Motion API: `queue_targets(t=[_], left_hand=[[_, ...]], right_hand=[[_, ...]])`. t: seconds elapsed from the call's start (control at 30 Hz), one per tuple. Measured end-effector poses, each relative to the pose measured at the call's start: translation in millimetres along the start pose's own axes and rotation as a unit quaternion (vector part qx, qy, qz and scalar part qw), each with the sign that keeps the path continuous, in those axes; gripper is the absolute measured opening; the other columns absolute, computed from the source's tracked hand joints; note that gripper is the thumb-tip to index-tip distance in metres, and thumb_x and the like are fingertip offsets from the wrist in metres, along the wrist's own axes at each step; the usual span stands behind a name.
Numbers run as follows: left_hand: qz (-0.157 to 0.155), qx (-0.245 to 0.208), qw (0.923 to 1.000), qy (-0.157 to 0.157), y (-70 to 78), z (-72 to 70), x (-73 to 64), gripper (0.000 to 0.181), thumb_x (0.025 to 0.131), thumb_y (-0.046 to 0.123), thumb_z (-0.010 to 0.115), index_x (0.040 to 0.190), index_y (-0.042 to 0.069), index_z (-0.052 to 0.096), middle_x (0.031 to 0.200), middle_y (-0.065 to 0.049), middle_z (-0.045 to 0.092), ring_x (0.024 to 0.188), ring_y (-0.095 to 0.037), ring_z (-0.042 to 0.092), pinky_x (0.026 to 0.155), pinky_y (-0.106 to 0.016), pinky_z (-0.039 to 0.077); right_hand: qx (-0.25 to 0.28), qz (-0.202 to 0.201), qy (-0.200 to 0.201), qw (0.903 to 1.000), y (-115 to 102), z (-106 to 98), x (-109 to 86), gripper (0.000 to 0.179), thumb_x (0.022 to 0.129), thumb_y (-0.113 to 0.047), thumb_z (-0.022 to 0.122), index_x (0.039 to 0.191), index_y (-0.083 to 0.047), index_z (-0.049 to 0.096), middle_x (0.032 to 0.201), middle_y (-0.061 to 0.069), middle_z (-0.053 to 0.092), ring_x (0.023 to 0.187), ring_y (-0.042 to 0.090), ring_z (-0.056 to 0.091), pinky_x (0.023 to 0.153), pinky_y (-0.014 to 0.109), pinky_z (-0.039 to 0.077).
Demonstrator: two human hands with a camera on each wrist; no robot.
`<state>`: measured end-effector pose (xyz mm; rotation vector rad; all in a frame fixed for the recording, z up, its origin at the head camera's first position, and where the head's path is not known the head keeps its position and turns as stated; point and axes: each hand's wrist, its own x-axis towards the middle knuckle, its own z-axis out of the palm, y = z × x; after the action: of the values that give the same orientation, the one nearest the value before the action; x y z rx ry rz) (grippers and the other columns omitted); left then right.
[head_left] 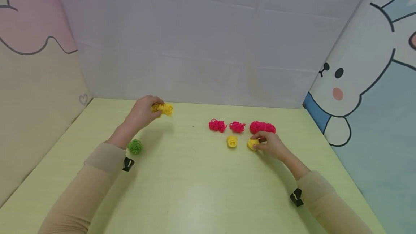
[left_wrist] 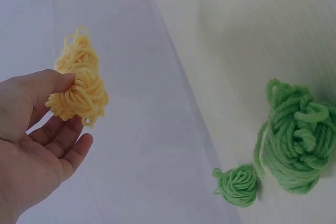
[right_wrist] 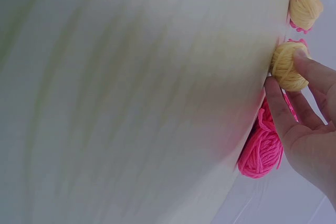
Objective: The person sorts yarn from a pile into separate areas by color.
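My left hand (head_left: 142, 112) pinches a loose bundle of yellow yarn (head_left: 167, 109) between thumb and fingers, held up over the far left of the table. Loops stick out of its end in the left wrist view. On the right, my right hand (head_left: 273, 146) grips a small round yellow yarn ball (head_left: 252, 144) at the tabletop, thumb on one side and fingers on the other. Just behind that hand lies a long pink yarn skein (head_left: 262, 127), partly covered by the fingers. Another yellow yarn ball (head_left: 232, 141) sits to the left of the gripped one.
Two smaller pink yarn bundles, one left (head_left: 217, 125) and one right (head_left: 237, 127), line up with the pink skein. By the left forearm lies green yarn (head_left: 135, 147); the left wrist view shows a large green skein (left_wrist: 298, 140) and a small green ball (left_wrist: 238, 185). White panel (head_left: 201, 46) behind.
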<state>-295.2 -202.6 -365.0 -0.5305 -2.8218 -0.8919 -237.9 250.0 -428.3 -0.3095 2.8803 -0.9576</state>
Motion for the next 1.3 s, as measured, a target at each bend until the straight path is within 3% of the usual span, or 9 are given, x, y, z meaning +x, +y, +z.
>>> queue_targets(t=[0.47,0.8,1.3], left_hand=[[0.020,-0.026,0.9982,0.049,36.3,5.6,-7.9,0.029,0.088,0.006,0.064,0.116,0.003,0.062,0.114,-0.014,0.058,0.098,-0.029,0.057,0.082,-0.043,0.052],[0.045,-0.049,0.9944,0.082,54.1,13.9,-13.3,0.029,0.086,0.006,0.066,0.114,0.003,0.064,0.112,-0.013,0.059,0.094,-0.027,0.057,0.079,-0.041,0.051],[0.118,-0.071,0.9845,0.109,68.7,46.2,-19.7,0.026,0.083,0.004,0.070,0.109,0.005,0.066,0.107,-0.009,0.061,0.090,-0.023,0.059,0.079,-0.039,0.052]], right_hand=[[-0.008,-0.007,0.008,0.9999,0.9,-0.1,0.3,0.024,0.079,-0.007,0.075,0.102,-0.004,0.068,0.105,0.013,0.066,0.095,0.032,0.064,0.084,0.042,0.054],[-0.011,-0.003,0.006,0.9999,2.5,1.6,3.9,0.024,0.080,-0.007,0.074,0.102,-0.004,0.067,0.105,0.013,0.065,0.096,0.032,0.063,0.085,0.042,0.053],[-0.008,0.006,0.002,0.9999,2.2,1.6,4.7,0.025,0.080,-0.009,0.074,0.104,-0.005,0.067,0.108,0.014,0.064,0.098,0.033,0.062,0.087,0.043,0.053]])
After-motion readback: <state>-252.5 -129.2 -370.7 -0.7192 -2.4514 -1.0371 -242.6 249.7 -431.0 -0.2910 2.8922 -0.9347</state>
